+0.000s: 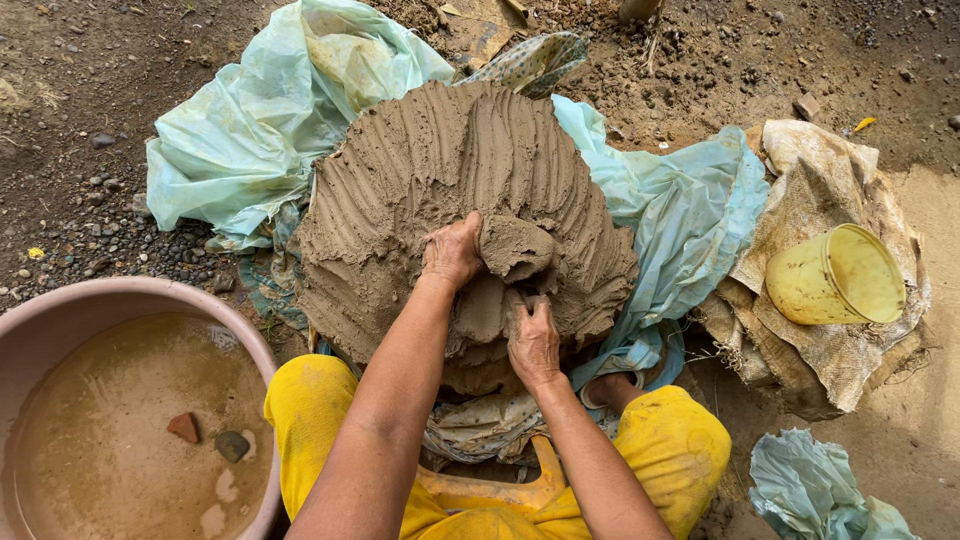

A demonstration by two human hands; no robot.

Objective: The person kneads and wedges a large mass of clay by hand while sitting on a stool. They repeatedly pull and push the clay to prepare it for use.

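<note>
Up close, the left hand (pixel 452 252) curls its fingers over a torn lump of clay (pixel 515 246), gripping it at the lump's left edge — the lump lies to the right of that hand, its long side running left to right. Just below, the right hand (pixel 533 340) presses closed into the near face of the clay mound (pixel 440 190); whether it holds a separate piece I cannot tell, since the fingertips are sunk in the wet mass. Both hands sit at the near edge of the mound, the left one nearer to the loose lump.

Outward: the mound is grey-brown, ridged with finger grooves fanning away from the person, and rests on pale green plastic sheeting (pixel 250 130) spread over bare ground (pixel 80 80). Yellow trousers (pixel 670 440) frame the near side. Near-left on the ground stands a wide pink basin (pixel 60 310) of muddy water with a reddish stone (pixel 184 427) and a grey one in it. To the right, a yellow plastic cup (pixel 835 275) lies tipped on a dirty woven sack (pixel 830 200) — no readable label on either.
</note>
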